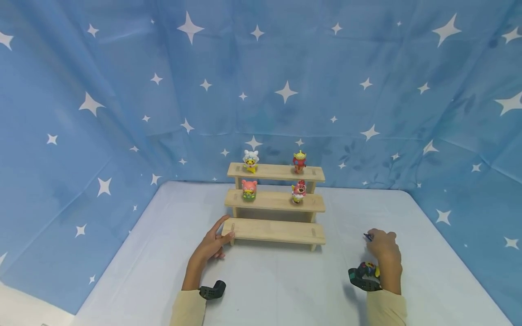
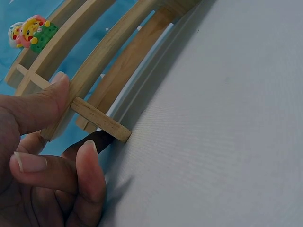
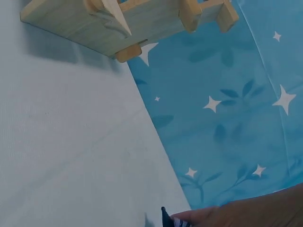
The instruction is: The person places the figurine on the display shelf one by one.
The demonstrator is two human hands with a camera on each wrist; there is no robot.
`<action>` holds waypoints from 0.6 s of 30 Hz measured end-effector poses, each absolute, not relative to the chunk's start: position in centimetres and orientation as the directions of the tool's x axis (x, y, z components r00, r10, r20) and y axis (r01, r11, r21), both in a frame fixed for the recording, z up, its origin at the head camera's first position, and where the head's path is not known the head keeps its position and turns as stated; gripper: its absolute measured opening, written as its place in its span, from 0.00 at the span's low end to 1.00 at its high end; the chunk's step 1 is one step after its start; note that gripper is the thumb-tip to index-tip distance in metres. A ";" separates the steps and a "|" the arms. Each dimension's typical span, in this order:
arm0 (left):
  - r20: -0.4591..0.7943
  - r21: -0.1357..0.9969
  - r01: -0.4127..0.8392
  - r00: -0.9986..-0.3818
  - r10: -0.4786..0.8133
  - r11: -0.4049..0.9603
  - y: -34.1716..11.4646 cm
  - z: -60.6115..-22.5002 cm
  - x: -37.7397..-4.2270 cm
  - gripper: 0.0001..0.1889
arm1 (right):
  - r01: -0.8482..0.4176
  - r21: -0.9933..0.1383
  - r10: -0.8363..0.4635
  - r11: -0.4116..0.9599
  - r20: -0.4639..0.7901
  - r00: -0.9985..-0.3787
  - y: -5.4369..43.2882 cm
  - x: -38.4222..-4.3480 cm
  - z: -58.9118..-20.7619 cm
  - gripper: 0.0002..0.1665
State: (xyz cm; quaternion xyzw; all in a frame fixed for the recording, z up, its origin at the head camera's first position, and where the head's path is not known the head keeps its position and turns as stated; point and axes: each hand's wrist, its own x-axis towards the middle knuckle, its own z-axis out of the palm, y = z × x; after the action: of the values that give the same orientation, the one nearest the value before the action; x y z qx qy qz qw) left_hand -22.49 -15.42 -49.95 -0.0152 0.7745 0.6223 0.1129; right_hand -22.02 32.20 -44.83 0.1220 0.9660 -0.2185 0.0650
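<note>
A three-tier wooden display shelf (image 1: 269,229) stands on the white table. My left hand (image 1: 211,244) grips the left end of its lowest tier, thumb on top, as the left wrist view shows with the thumb (image 2: 45,106) on the board. Right of the shelf, my right hand (image 1: 383,244) holds a small dark object (image 1: 368,237) with a pointed tip. In the right wrist view that dark object (image 3: 166,218) shows pale stripes at the bottom edge; the fingers hide most of it. A dark figurine (image 1: 370,269) with yellow and red parts is beside my right wrist, partly covered by the wrist camera.
On the top tier stand a white-hooded yellow figurine (image 1: 250,161) and a red-and-yellow figurine (image 1: 299,162). The middle tier bears a pink-and-green figurine (image 1: 249,190) and a pink bear-like figurine (image 1: 298,192). A blue star-patterned curtain (image 1: 261,90) hangs behind the table.
</note>
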 end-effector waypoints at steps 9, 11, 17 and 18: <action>-0.194 0.959 -0.159 -0.972 0.132 0.235 -15.7 -49.8 -22.6 0.39 | 0.393 -0.423 0.329 0.816 -0.218 -0.919 32.7 -21.6 -44.8 0.32; -0.194 0.958 -0.159 -0.973 0.127 0.240 -15.7 -49.8 -22.6 0.39 | 0.400 -0.423 0.332 0.813 -0.227 -0.916 32.9 -21.5 -44.9 0.32; -0.194 0.956 -0.162 -0.974 0.114 0.244 -15.4 -49.8 -22.6 0.38 | 0.409 -0.421 0.355 0.810 -0.202 -0.913 33.1 -21.4 -44.9 0.31; -0.194 0.956 -0.162 -0.975 0.113 0.245 -15.4 -49.8 -22.6 0.38 | 0.409 -0.424 0.361 0.808 -0.194 -0.912 33.1 -21.3 -44.9 0.31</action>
State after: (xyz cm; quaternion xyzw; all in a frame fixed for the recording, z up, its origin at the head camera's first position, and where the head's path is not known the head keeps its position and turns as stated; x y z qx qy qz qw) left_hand -22.58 -15.38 -49.83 -0.0159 0.7810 0.6143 0.1118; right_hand -21.33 33.05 -44.94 0.2027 0.9494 -0.2342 0.0520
